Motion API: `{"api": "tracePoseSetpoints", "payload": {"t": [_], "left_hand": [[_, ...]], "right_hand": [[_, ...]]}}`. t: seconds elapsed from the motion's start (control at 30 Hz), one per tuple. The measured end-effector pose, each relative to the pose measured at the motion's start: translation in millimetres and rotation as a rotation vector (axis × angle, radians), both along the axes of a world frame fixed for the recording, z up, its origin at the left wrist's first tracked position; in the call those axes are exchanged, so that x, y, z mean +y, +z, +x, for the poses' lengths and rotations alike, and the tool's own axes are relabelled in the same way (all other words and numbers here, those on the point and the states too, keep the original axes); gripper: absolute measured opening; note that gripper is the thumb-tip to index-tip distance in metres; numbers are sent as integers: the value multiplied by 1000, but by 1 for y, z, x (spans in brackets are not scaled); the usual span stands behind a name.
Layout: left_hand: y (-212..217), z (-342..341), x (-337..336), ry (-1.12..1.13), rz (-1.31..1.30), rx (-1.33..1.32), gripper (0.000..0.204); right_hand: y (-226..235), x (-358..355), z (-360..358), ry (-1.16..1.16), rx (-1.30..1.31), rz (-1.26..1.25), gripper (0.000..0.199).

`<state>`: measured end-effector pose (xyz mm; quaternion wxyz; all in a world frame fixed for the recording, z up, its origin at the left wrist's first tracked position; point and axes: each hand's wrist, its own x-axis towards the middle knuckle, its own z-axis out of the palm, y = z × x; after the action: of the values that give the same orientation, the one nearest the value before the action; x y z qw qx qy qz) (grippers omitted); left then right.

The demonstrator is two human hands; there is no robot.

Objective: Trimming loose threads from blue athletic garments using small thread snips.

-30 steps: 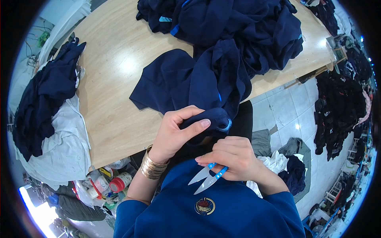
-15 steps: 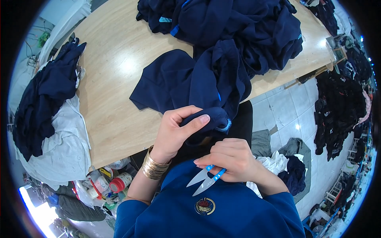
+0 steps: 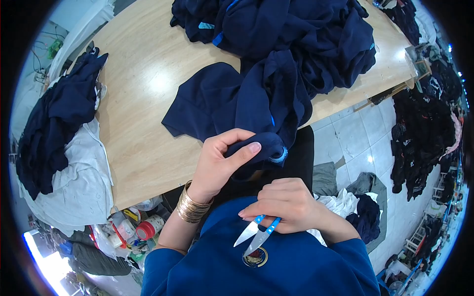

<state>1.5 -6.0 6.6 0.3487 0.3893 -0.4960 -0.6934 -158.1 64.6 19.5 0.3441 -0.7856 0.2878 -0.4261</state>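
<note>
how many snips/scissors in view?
1. The blue-handled thread snips sit in the right hand, blades pointing down-left over the blue top. The left hand grips navy fabric. Others may be hidden under the garment piles.

wooden table, garment pile, white cloth

The snips — handles buried in the right hand — show only blades.

The scene is lit brightly and evenly from overhead. A soft glare patch is seen on the pale wooden tabletop toward its left edge. Only faint shadows are cast. Detail in the dark navy garments is largely lost. Straight edges are bent by fisheye distortion, and a black rim is left around the picture.
</note>
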Motion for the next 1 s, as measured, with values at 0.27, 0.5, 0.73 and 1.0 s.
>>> {"api": "tracePoseSetpoints", "payload": {"t": [0.27,0.5,0.73,1.0], "left_hand": [[3,-4,0,-71,-377,16,34],[-2,-3,1,-92,-435,-87,16],[-4,13,2,-95,-299,17,10],[0,13,4,-152,-229,115,9]], "right_hand": [[15,-9,9,-48,-10,-11,20],[14,-7,23,151,41,49,27],[28,-15,-31,-444,302,-2,38],[0,-6,-32,-840,533,-183,30]]}}
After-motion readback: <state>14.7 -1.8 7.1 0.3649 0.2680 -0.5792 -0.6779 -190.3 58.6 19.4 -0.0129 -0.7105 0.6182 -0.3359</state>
